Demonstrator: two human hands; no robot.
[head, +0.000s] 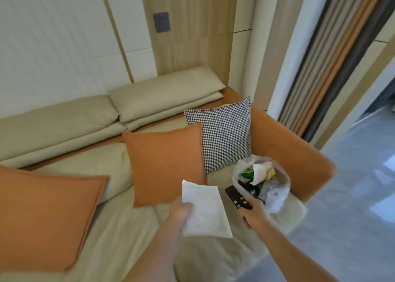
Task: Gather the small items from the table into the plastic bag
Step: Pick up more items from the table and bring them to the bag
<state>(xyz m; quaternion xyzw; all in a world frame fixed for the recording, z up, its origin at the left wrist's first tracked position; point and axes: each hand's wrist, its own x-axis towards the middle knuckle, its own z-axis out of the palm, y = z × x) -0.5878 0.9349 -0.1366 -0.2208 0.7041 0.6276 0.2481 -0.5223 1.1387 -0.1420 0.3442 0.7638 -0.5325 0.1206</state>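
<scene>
Left hand (181, 212) grips a flat white packet (205, 210) by its near-left edge, fingers curled round it, held above the sofa seat (119, 228). Right hand (255, 212) grips a black remote (237, 197), fingers wrapped round its near end, far end pointing at the plastic bag (275, 194). Bag sits open at the seat's right end, against the orange armrest (288, 145), holding mixed wrappers and paper. Orange cushion (164, 164) and houndstooth cushion (224, 132) stand just behind.
</scene>
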